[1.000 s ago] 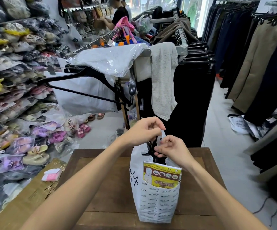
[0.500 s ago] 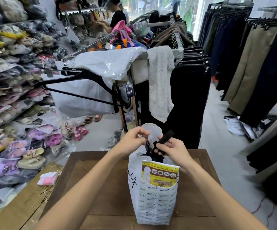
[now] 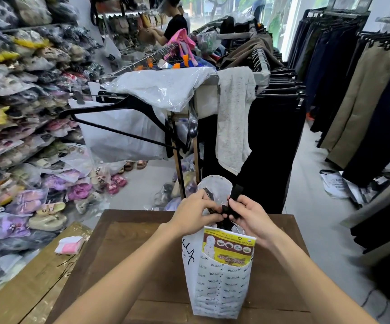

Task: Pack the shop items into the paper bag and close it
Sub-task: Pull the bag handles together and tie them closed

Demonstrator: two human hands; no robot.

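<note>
Head view — a white printed bag (image 3: 219, 284) is stood upright on the brown counter (image 3: 128, 258), toward its near edge. A yellow packet (image 3: 229, 250) is seen projecting from the bag's mouth, with a pale insole (image 3: 217, 185) rising behind. Black ribbon (image 3: 234, 197) is pinched above the mouth — one end by the left hand (image 3: 195, 215), the other by the right hand (image 3: 247, 215), both grips closed on it. A pink-and-white item (image 3: 69, 245) is laid on cardboard to the left.
</note>
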